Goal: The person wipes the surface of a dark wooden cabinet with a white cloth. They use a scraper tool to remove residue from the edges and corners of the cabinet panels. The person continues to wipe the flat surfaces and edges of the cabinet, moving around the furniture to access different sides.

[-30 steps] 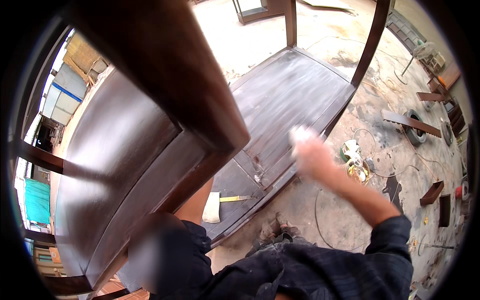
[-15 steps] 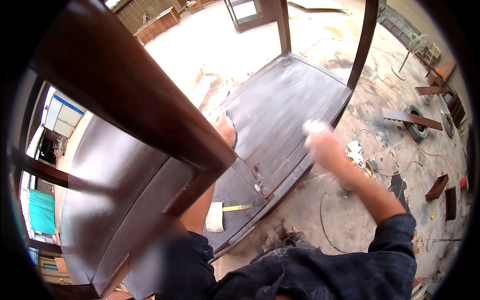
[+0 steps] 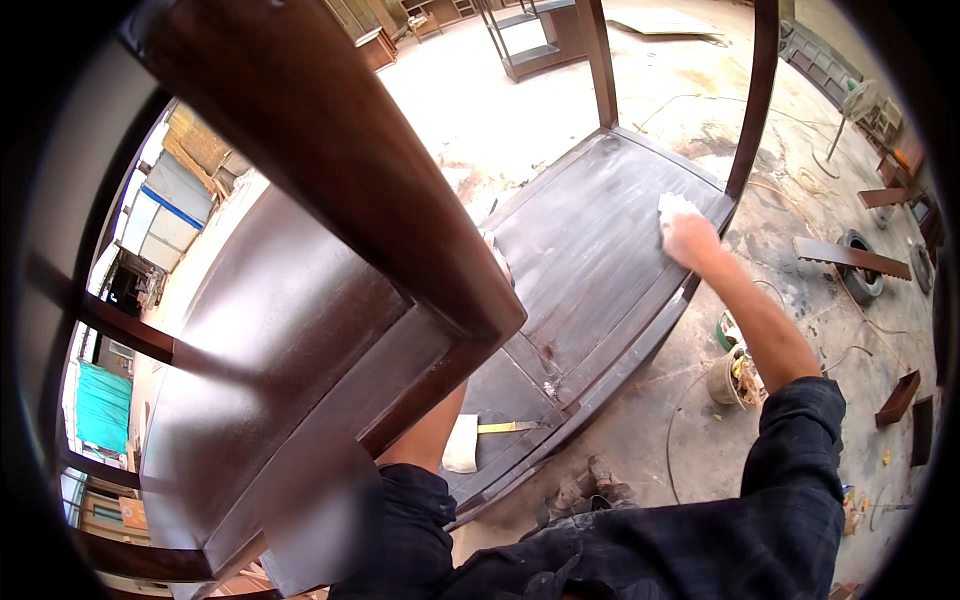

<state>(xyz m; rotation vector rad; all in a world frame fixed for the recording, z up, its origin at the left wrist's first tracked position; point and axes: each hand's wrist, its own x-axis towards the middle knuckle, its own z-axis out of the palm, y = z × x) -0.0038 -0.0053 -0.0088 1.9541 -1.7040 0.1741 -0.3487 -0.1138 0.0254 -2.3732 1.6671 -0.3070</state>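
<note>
Pinches crumpled white wad (image 3: 676,207) in right hand (image 3: 692,240), over far end of long dark-brown wooden panel (image 3: 590,245), lengthwise lower-left to upper-right; cannot tell finger state of left hand (image 3: 500,262).

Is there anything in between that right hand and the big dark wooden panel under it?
Yes, what looks like a white wad in the right hand seems to sit between it and the dark wooden panel. Nothing else visible is between them; the yellow-handled tool lies well away.
</note>
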